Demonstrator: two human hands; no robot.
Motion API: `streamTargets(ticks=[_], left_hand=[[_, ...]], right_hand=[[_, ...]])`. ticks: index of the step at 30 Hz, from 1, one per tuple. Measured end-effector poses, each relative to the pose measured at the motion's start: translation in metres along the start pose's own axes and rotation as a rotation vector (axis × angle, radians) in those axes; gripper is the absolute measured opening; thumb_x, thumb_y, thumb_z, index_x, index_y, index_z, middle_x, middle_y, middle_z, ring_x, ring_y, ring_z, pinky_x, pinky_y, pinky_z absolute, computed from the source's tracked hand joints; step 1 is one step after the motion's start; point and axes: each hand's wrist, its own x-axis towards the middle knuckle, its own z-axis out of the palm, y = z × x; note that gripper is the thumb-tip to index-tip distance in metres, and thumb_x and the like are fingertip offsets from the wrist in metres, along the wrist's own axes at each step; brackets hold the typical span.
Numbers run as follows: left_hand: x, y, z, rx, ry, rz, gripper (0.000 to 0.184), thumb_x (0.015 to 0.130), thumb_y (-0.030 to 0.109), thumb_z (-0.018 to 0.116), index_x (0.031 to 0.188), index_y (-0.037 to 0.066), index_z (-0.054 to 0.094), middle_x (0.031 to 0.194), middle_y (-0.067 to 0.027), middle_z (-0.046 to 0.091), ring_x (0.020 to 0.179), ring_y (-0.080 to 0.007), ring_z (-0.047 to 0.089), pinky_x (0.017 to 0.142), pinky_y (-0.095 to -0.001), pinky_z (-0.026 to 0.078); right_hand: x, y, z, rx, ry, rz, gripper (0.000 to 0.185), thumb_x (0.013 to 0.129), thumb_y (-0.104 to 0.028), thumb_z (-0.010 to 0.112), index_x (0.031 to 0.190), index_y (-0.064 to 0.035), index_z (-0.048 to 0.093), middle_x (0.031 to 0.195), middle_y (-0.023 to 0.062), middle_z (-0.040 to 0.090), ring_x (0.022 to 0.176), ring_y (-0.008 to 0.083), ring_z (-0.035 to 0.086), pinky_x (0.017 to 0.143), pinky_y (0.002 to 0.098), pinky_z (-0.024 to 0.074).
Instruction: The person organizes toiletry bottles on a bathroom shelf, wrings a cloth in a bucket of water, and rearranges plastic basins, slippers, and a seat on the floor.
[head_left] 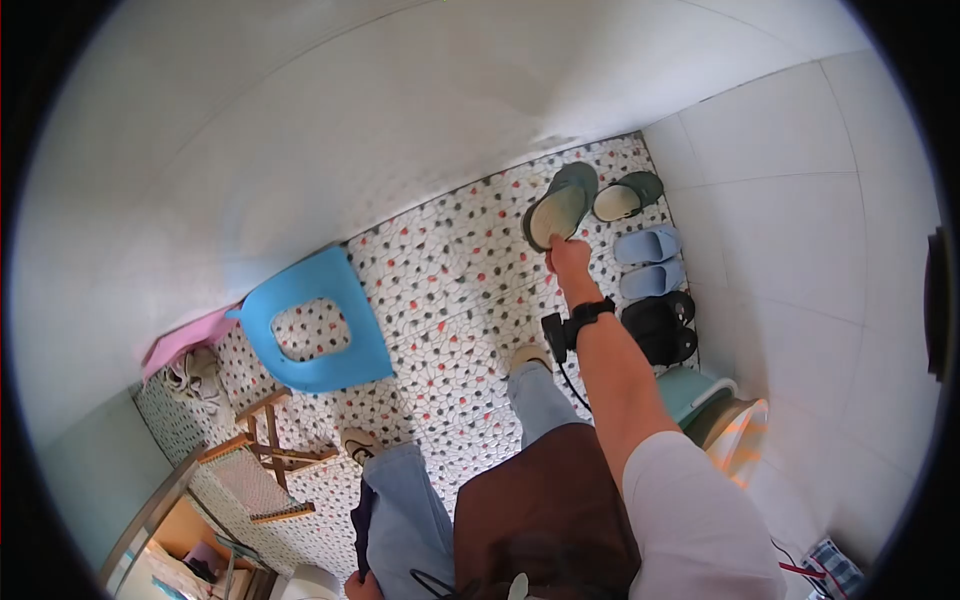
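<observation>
My right hand [568,257] reaches out past the black wrist strap, its fingers closed on the heel end of a dark green slipper [562,210] with a beige insole. The matching slipper [628,197] lies on the floor just right of it, near the wall corner. Low in the view, beside my jeans leg, my left hand [364,586] is closed around a dark cloth-like item [362,515] that hangs along the leg.
Light blue slippers [648,262] and black footwear [660,328] line the right wall, with a pale green container [690,390] below. At left are a blue plastic piece with a hole [368,325], a pink item [190,338], shoes [198,378] and a wooden folding stool [245,475].
</observation>
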Motion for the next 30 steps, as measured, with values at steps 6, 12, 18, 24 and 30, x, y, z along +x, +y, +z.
streamTargets(ticks=[6,12,18,24,30], left_hand=[[-0.044,0.042,0.047,0.115,-0.014,0.031,0.034,0.082,0.026,0.054,0.077,-0.007,0.059,0.059,-0.0077,0.053,0.053,-0.0197,0.045,0.051,-0.0358,0.038],[-0.067,0.115,0.036,0.029,-0.103,0.078,0.036,0.083,0.027,0.054,0.088,-0.008,0.06,0.069,-0.015,0.06,0.062,-0.0237,0.05,0.059,-0.0361,0.041],[-0.051,0.107,0.047,0.198,-0.025,0.129,0.039,0.075,0.029,0.059,0.089,-0.008,0.062,0.071,-0.0191,0.062,0.064,-0.027,0.055,0.061,-0.0397,0.044],[-0.059,0.117,0.045,-0.038,-0.024,-0.142,0.035,0.075,0.024,0.056,0.087,-0.009,0.062,0.072,-0.0177,0.062,0.067,-0.0263,0.054,0.064,-0.0395,0.043],[-0.052,0.141,0.035,0.053,-0.117,-0.157,0.031,0.078,0.026,0.053,0.084,-0.003,0.062,0.069,-0.0157,0.06,0.06,-0.0245,0.048,0.06,-0.0416,0.04]], right_hand=[[0.053,-0.044,-0.04,0.086,-0.015,0.062,0.023,0.076,-0.011,0.058,0.059,0.0029,0.05,0.048,0.0108,0.049,0.035,0.0185,0.046,0.031,0.0307,0.0323],[0.029,0.013,-0.063,-0.314,-0.022,0.051,0.034,0.078,-0.016,0.057,0.052,0.0043,0.052,0.047,0.0131,0.052,0.037,0.0214,0.05,0.034,0.0351,0.0366],[0.004,0.065,-0.07,-0.499,-0.438,0.186,0.041,0.079,-0.028,0.057,0.082,0.0128,0.056,0.063,0.0229,0.06,0.056,0.0321,0.062,0.056,0.0399,0.0491],[0.091,0.094,-0.075,-0.983,-0.121,-0.179,0.046,0.079,-0.023,0.056,0.117,-0.0008,0.045,0.101,0.022,0.054,0.097,0.0373,0.054,0.078,0.0446,0.0465],[0.179,0.058,-0.079,-1.331,0.034,-0.557,0.062,0.074,-0.024,0.058,0.126,0.0,0.034,0.118,0.0171,0.049,0.111,0.031,0.046,0.084,0.0452,0.0422]])
